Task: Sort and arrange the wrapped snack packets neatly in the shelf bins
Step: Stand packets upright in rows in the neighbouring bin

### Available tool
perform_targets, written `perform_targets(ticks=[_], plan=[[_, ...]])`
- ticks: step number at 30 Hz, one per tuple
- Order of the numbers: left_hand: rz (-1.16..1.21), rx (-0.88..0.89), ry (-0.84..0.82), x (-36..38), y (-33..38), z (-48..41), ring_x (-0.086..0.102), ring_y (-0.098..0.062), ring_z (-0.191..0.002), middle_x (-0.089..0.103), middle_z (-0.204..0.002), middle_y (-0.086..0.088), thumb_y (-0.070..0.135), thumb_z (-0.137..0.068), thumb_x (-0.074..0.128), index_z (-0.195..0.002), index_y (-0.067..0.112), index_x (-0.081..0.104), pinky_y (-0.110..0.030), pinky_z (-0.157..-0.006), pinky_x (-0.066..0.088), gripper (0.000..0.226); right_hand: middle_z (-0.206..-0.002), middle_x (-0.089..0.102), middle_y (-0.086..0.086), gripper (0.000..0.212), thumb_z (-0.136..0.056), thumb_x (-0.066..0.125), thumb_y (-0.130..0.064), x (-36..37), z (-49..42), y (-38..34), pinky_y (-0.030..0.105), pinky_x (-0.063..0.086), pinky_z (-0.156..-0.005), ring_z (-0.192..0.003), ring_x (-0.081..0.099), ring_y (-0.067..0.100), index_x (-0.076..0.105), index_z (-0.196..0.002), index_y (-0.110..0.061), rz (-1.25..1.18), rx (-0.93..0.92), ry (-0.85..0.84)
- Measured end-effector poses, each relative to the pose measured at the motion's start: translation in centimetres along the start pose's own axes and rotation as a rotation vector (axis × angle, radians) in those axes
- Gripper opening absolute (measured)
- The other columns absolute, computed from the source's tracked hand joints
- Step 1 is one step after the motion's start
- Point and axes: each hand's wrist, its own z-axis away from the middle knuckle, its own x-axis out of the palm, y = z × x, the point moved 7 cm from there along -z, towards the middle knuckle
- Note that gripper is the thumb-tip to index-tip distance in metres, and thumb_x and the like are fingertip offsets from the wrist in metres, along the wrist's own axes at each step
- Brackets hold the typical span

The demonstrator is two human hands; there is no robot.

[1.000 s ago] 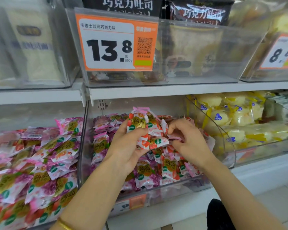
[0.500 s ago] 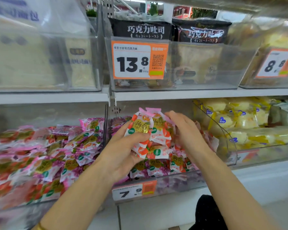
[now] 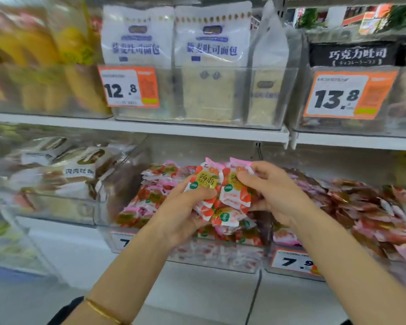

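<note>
Across the top, a white shelf (image 3: 150,130) under bread bags (image 3: 211,43). Below, a clear bin (image 3: 220,256) heaped with pink-and-red snack packets (image 3: 150,193). Just above that heap, a bunch of packets (image 3: 220,195): clutched from the left in the left hand (image 3: 185,214), grip curled round it; pinched at the right by the right hand (image 3: 274,193), grip narrow. On the left wrist, a gold bracelet (image 3: 103,310).

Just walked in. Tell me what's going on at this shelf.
A person is sorting stock at a shop shelf. Their left hand grips a bunch of red-and-pink snack packets, and the right hand pinches the top of one. Both are held above a clear bin full of the same packets.
</note>
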Motion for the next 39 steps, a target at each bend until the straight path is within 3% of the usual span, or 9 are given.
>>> perform_targets(ticks=[8, 13, 17, 19, 23, 27, 31, 35, 39], plan=[[0.036, 0.125, 0.298, -11.9, 3.9, -1.7, 0.07, -0.021, -0.069, 0.071, -0.077, -0.01, -0.008, -0.085, 0.054, -0.085, 0.013, 0.065, -0.039, -0.057, 0.059, 0.023, -0.075, 0.059, 0.006, 0.008, -0.088, 0.063, -0.013, 8.7, -11.2, 1.3, 0.023, 0.051, -0.04, -0.061, 0.056, 0.016, 0.059, -0.095, -0.01, -0.059, 0.149, 0.068], [0.042, 0.1, 0.261, -14.5, 3.6, -2.5, 0.07, -0.025, -0.076, 0.07, -0.09, -0.016, -0.007, -0.085, 0.054, -0.09, 0.011, 0.066, -0.046, -0.066, 0.059, 0.021, -0.099, 0.07, 0.015, 0.017, -0.074, 0.078, -0.02, 15.0, -20.1, 3.7, 0.049, 0.055, -0.081, -0.083, 0.067, 0.028, 0.062, -0.074, -0.013, 0.096, 0.192, 0.065], [0.111, 0.093, 0.247, -15.5, 3.7, -2.8, 0.071, -0.024, -0.078, 0.072, -0.087, -0.013, -0.004, -0.086, 0.055, -0.097, 0.01, 0.064, -0.046, -0.068, 0.059, 0.02, -0.114, 0.062, 0.008, 0.038, -0.08, 0.071, -0.038, 17.6, -21.9, 3.2, 0.036, 0.051, -0.091, -0.105, 0.062, 0.028, 0.062, -0.103, -0.008, 0.544, 0.082, 0.055], [0.121, 0.077, 0.239, -15.7, 3.6, -2.9, 0.071, -0.024, -0.077, 0.072, -0.085, -0.012, -0.003, -0.086, 0.055, -0.098, 0.009, 0.064, -0.047, -0.068, 0.059, 0.02, -0.108, 0.06, 0.008, 0.04, -0.086, 0.063, -0.039, 17.5, -21.8, 2.3, 0.029, 0.047, -0.084, -0.106, 0.059, 0.025, 0.06, -0.11, -0.007, 0.791, 0.012, 0.025], [0.126, 0.044, 0.258, -16.2, 3.3, -2.5, 0.069, -0.032, -0.091, 0.07, -0.101, -0.021, -0.003, -0.086, 0.056, -0.111, 0.005, 0.061, -0.051, -0.072, 0.057, 0.027, -0.072, 0.048, 0.001, 0.019, -0.088, 0.058, -0.014, 16.2, -22.1, 2.5, 0.023, 0.036, -0.048, -0.069, 0.052, 0.017, 0.049, -0.073, -0.01, 0.863, -0.025, -0.049], [0.12, 0.054, 0.264, -16.4, 3.5, -2.1, 0.069, -0.032, -0.092, 0.07, -0.103, -0.019, -0.002, -0.085, 0.057, -0.113, 0.006, 0.06, -0.05, -0.076, 0.057, 0.029, -0.102, 0.052, 0.01, 0.039, -0.083, 0.069, -0.016, 16.3, -21.3, 2.5, 0.027, 0.04, -0.066, -0.088, 0.051, 0.022, 0.046, -0.113, -0.003, 1.094, -0.205, 0.028], [0.145, 0.059, 0.262, -16.3, 3.4, -2.0, 0.068, -0.033, -0.097, 0.07, -0.106, -0.019, -0.001, -0.085, 0.058, -0.114, 0.007, 0.06, -0.051, -0.079, 0.056, 0.03, -0.118, 0.056, 0.009, 0.031, -0.089, 0.061, -0.023, 16.7, -19.7, 2.0, 0.037, 0.042, -0.085, -0.11, 0.048, 0.03, 0.052, -0.116, -0.01, 1.471, -0.511, 0.188], [0.174, 0.065, 0.26, -16.4, 3.4, -2.1, 0.067, -0.034, -0.099, 0.068, -0.109, -0.02, -0.001, -0.086, 0.057, -0.115, 0.007, 0.06, -0.05, -0.077, 0.056, 0.03, -0.121, 0.057, 0.0, 0.036, -0.094, 0.047, -0.039, 18.4, -18.7, 3.4, 0.039, 0.042, -0.091, -0.116, 0.044, 0.026, 0.054, -0.127, -0.027, 1.283, -0.529, -0.12], [0.23, 0.033, 0.223, -16.0, 2.8, -2.5, 0.065, -0.036, -0.102, 0.067, -0.112, -0.021, -0.003, -0.087, 0.053, -0.116, 0.007, 0.06, -0.05, -0.074, 0.057, 0.032, -0.13, 0.051, -0.001, 0.042, -0.097, 0.035, -0.046, 19.2, -19.4, 4.1, 0.039, 0.038, -0.094, -0.12, 0.038, 0.028, 0.044, -0.137, -0.036, 1.425, -0.432, -0.253]])
